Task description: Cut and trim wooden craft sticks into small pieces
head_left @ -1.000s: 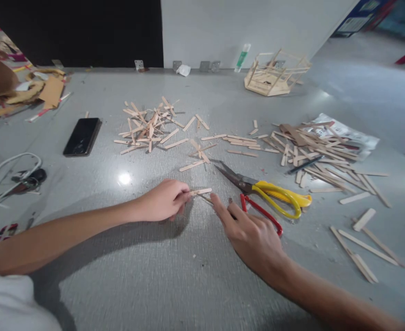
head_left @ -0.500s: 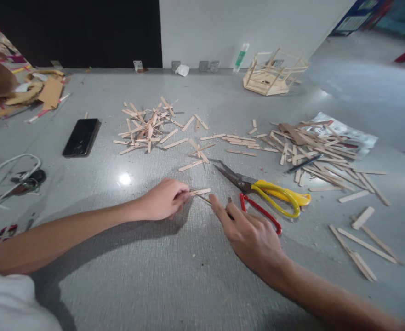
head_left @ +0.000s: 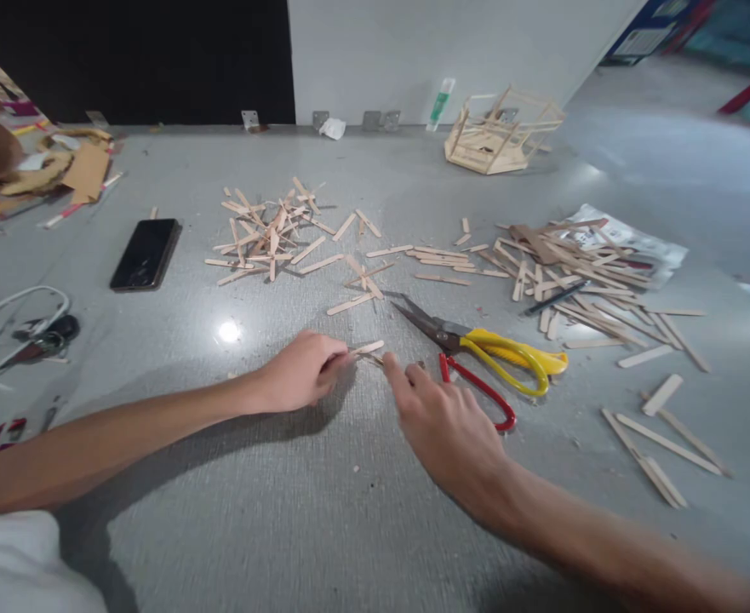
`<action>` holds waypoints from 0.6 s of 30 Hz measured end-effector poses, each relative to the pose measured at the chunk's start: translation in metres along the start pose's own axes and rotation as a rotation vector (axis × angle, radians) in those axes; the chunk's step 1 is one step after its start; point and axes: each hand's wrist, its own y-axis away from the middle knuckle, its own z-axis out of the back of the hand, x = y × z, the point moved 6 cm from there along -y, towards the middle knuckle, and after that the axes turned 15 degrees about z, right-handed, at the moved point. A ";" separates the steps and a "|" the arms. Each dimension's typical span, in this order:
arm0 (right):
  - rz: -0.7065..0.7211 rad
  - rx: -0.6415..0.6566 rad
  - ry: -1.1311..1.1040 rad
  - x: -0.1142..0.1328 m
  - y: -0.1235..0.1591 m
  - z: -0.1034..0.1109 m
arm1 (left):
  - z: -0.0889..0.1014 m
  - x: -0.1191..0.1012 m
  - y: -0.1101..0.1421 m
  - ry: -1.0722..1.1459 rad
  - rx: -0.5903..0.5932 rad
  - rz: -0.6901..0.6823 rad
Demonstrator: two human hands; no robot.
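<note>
My left hand is closed in a pinch on a wooden craft stick, whose rounded end sticks out to the right. My right hand is closed just to the right, its index finger stretched toward the stick. A thin, darker strip runs between the two hands below the stick. What the right fingers grip is mostly hidden by the hand. Beyond the right hand lie scissors with dark blades and a yellow loop handle. A red handle lies beside them, close to the right knuckles.
Loose craft sticks lie in a left pile and a larger right pile with a dark pen. A phone lies left. A stick-built frame and a glue tube stand by the back wall. Cables lie far left.
The whole view has shifted slightly. Both hands stay close together; the right index finger has moved a little nearer the stick's end. The left hand keeps its pinch.
</note>
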 end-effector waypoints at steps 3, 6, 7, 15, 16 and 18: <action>-0.015 0.033 -0.060 -0.004 -0.002 -0.004 | 0.000 0.001 0.000 0.020 0.005 0.010; 0.071 -0.092 0.114 0.004 -0.003 0.007 | 0.000 0.001 0.000 0.013 0.006 0.008; 0.108 -0.134 0.176 0.009 -0.003 0.010 | 0.000 0.001 0.000 0.000 -0.002 0.002; 0.065 -0.228 0.229 0.009 -0.006 0.010 | 0.002 0.001 -0.001 0.036 -0.008 0.061; 0.049 -0.219 0.198 0.007 -0.006 0.008 | 0.002 0.002 -0.001 0.047 -0.003 0.075; 0.043 -0.192 0.130 0.004 -0.006 0.004 | 0.001 0.003 0.000 0.073 0.015 0.088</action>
